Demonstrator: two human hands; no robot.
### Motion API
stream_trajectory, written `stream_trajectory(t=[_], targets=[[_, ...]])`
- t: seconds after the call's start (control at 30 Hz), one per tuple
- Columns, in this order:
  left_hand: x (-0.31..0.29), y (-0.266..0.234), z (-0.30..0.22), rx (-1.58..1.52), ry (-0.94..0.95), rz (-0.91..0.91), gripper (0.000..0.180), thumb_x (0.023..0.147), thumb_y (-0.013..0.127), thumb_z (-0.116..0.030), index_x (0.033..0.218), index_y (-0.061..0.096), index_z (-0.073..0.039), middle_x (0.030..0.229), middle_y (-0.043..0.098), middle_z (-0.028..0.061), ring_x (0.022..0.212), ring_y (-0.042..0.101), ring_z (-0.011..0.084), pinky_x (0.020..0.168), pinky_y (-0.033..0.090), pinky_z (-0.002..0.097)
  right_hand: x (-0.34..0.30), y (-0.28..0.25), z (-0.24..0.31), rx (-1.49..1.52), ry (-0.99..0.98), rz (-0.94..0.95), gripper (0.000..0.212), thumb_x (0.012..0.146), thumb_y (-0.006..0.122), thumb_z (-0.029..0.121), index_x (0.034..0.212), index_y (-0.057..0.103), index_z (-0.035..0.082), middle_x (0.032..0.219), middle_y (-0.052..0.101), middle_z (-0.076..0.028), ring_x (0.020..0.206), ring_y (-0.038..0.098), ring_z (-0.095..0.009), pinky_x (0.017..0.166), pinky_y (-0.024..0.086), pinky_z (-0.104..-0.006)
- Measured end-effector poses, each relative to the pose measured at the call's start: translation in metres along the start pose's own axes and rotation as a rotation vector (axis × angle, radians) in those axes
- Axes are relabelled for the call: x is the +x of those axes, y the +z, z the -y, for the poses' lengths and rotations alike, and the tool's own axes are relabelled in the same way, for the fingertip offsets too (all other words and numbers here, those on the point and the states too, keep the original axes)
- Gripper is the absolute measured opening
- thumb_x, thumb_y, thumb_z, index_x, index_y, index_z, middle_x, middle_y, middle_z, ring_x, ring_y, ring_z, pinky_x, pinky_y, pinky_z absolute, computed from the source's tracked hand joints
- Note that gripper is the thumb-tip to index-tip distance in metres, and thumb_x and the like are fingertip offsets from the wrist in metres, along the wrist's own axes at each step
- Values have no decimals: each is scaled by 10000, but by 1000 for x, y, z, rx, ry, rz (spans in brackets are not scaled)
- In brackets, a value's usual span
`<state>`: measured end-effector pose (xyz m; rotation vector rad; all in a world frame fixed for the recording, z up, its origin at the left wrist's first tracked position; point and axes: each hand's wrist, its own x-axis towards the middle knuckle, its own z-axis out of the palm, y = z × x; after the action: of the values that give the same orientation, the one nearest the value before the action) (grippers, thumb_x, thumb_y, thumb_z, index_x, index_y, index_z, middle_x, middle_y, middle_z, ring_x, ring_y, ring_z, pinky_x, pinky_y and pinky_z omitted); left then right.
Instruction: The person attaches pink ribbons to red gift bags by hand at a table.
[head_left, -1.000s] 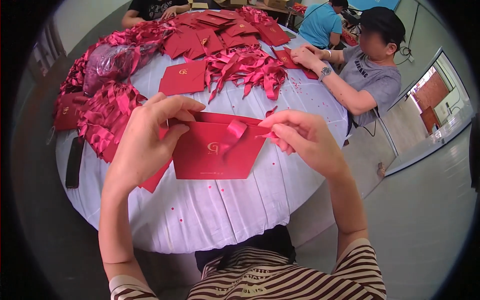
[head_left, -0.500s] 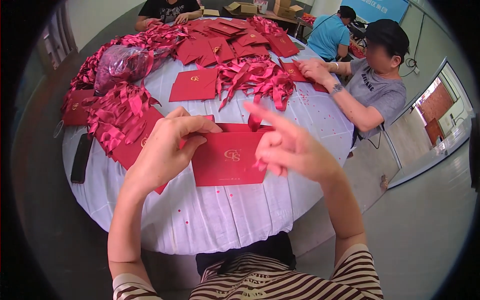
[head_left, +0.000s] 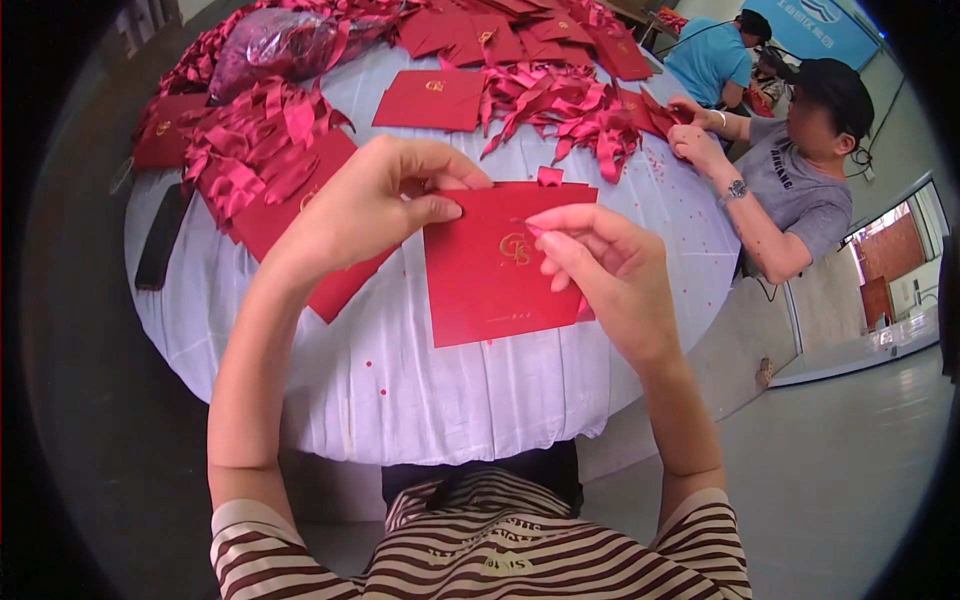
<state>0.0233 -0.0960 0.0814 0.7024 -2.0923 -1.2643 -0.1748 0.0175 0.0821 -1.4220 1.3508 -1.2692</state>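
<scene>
I hold a red card envelope [head_left: 490,270] with a small gold emblem above the near edge of the round table. My left hand [head_left: 375,200] pinches its top left corner between thumb and fingers. My right hand [head_left: 610,265] grips its right side, fingertips lying on the front face. A bit of red ribbon [head_left: 549,176] pokes up from behind the envelope's top edge.
The round table wears a white cloth [head_left: 420,390]. Piles of red ribbon pieces [head_left: 255,145] and more red envelopes [head_left: 432,100] cover it; a dark phone [head_left: 163,236] lies at its left edge. A person in a grey shirt [head_left: 790,190] works at the right; another in blue [head_left: 715,55] sits behind.
The envelope has turned to show its full front face and the ribbon bow that lay on it has slipped behind the top edge. My right hand has moved onto the envelope's right side.
</scene>
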Motion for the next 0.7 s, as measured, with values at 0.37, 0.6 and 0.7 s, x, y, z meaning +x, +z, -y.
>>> stream_trajectory(t=[0.37,0.6,0.7], targets=[[-3,1,10,-40,-94,94,250,838,562,95,1077,617,45,991,652,64,957,599,110,859,479,254,11,27,-40,-266,-165,-134,92,868,629,2,959,625,-8,839,633,-14,726,607,-58,634,473,-175],[-8,5,11,-49,21,11,229,800,568,94,1013,629,34,863,641,50,838,588,109,766,483,256,10,39,-39,-349,-292,-209,87,836,654,-26,908,616,6,782,604,4,676,572,-28,581,436,-160],[-9,3,11,-2,-30,33,246,810,599,92,1045,643,33,991,658,58,928,600,112,824,494,262,13,43,-43,-427,-413,-245,87,820,667,-28,870,610,15,727,550,29,606,484,-2,530,376,-157]])
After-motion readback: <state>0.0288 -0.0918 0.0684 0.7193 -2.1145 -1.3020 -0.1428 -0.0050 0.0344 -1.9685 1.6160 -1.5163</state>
